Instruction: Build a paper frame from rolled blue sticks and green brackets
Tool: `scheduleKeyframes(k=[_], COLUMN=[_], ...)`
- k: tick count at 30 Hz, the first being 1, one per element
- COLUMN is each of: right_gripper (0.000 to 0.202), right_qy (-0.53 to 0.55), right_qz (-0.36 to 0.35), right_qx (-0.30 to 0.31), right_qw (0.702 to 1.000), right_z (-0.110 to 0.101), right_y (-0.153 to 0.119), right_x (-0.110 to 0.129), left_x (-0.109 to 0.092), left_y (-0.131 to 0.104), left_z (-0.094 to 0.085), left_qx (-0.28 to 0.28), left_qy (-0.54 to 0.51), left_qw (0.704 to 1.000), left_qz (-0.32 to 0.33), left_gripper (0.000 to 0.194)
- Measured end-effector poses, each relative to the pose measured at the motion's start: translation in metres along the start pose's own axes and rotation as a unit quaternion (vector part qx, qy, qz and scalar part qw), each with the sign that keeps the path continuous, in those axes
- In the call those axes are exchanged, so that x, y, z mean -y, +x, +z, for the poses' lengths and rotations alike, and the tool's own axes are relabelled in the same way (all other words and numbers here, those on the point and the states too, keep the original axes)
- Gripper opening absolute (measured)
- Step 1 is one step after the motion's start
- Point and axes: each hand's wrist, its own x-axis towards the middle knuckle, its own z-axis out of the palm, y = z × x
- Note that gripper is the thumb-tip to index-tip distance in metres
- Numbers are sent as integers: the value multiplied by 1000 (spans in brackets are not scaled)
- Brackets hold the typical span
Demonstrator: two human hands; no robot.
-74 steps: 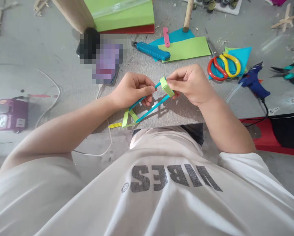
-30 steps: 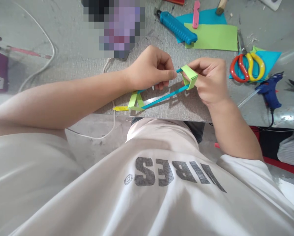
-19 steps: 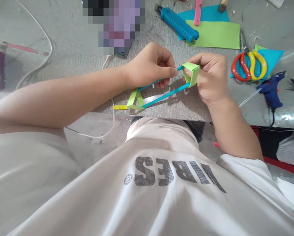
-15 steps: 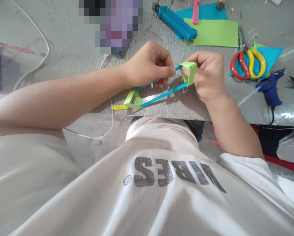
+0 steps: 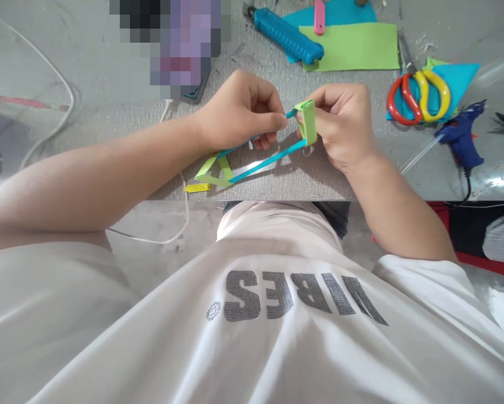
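Note:
A paper frame made of two long blue strips (image 5: 269,161) and a folded green triangle at each end is held just above the table. My left hand (image 5: 258,115) pinches the farther blue strip between thumb and fingers. Around the right-hand green triangle (image 5: 310,123) my right hand (image 5: 344,120) is closed, its thumb reaching inside the fold; the fingertips behind it are partly hidden. The left green triangle (image 5: 214,171) hangs below my left wrist, close to a small yellow tag (image 5: 197,188) by the table edge.
At the back lie a blue utility knife (image 5: 288,36), a pink cutter (image 5: 319,17) and a green paper sheet (image 5: 357,47). Scissors (image 5: 418,98) with red and yellow handles and a blue glue gun (image 5: 462,134) are on the right. A white cable (image 5: 69,84) curves across the left side.
Both hands and the paper frame appear slightly further left, along with the table items, as the view shifts. The right green triangle looks turned a little more edge-on. Both grips stay the same.

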Motion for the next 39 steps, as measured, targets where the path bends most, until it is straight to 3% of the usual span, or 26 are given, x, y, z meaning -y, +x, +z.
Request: scheduleKeyframes(k=[6,17,26,32,39], right_gripper=[37,25,16,43,30], right_qy=[-1,20,-5,-32,-21], right_qz=[10,26,-61,-67,-41], right_qx=[30,43,-52,-23,-31], right_qw=[999,999,997,997,998], right_z=[-1,-4,-9,-9,-11], right_y=[-5,-6,-4,-7,-5], right_x=[10,15,12,17,13], left_x=[15,19,17,17,16], left_y=[0,-1,-3,-4,-4], left_z=[-14,-23,-25,-26,-23], left_qx=[50,75,81,97,87], left_qy=[-17,2,10,17,14], left_qw=[998,997,996,995,996], left_qz=[35,29,32,28,21], left_gripper=[33,48,55,68,70])
